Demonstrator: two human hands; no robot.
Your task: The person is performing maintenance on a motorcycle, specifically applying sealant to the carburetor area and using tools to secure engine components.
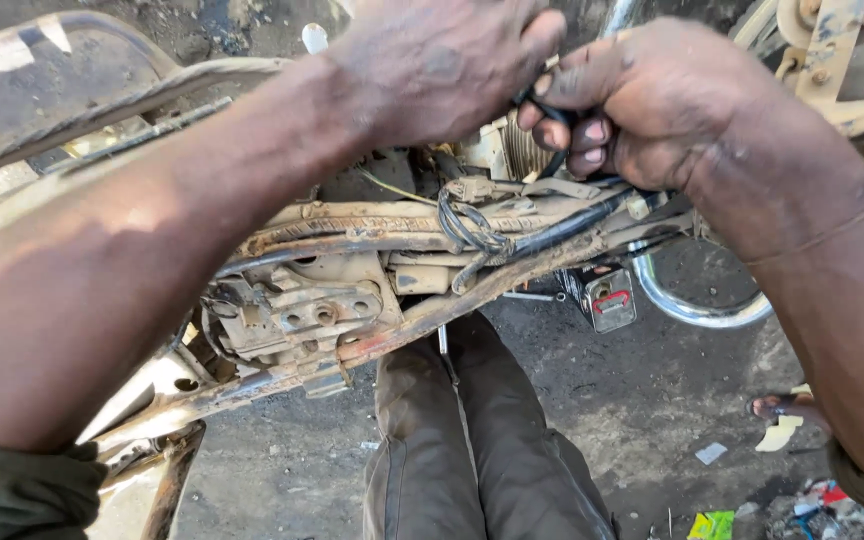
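Both my hands work above a rusty, mud-caked motorcycle frame. My left hand is closed at the top centre, its fingers pinching a black cable where it meets my right hand. My right hand is curled into a fist around the same black cable. From there a bundle of black wires runs down along the frame and loops near its middle. What lies between the two hands is mostly hidden by the fingers.
A chrome curved pipe and a small dark box with a red mark hang below the frame. My trousered legs stand on oily dark ground. Another person's sandalled foot and scraps of litter lie at the lower right.
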